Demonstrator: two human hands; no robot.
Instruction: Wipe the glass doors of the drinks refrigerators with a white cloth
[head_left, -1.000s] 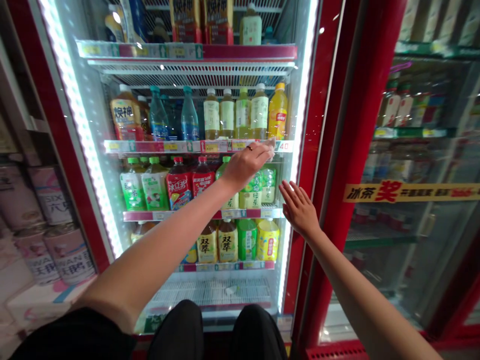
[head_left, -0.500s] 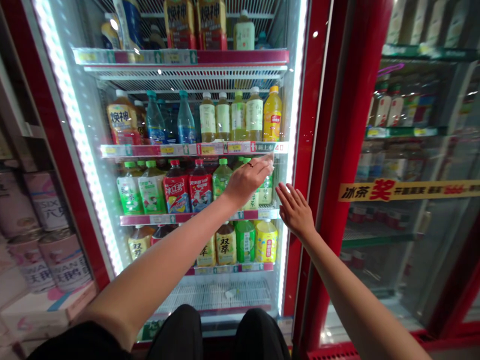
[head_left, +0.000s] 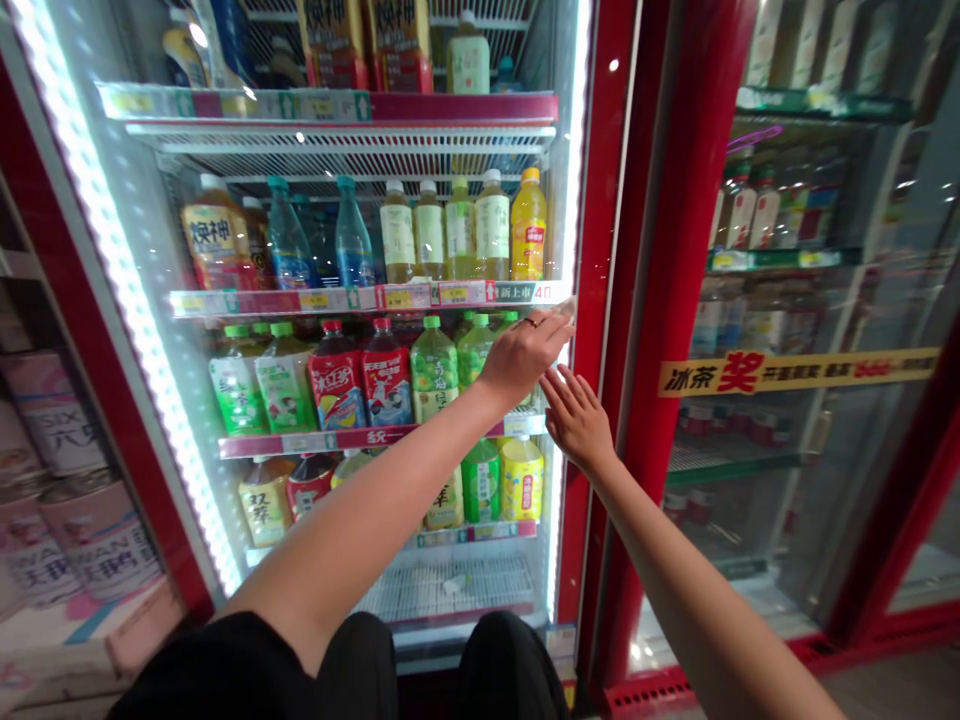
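1. since the earlier frame, the left hand (head_left: 525,350) and its white wipe (head_left: 568,306) are sitting farther right, now reaching the right end of the second price strip (head_left: 360,300) from the top; the right hand (head_left: 579,420) is staying low by the cooler's right edge, and the whole view is shifting slightly.
2. the left hand's fingers are closing together on the wipe, mostly hiding it; the right hand is gripping nothing, its fingers lying straight and almost side by side. whether its palm is pressing on anything, i cannot tell.
3. the wipe is showing at the left fingertips, just beside the strip's lower right corner and over the right light strip (head_left: 576,120). the orange drink bottle (head_left: 529,235) is standing above and to the left, near that shelf's right end.
4. the wipe is looking light, thin and soft, likely folding easily and perhaps tearing if damp; a bunched hold at its middle, with a flat edge left free, would be serving best.
5. its visible tip is pointing up and right, beyond the fingers; being crumpled and partly covered, it is showing no clear long axis.
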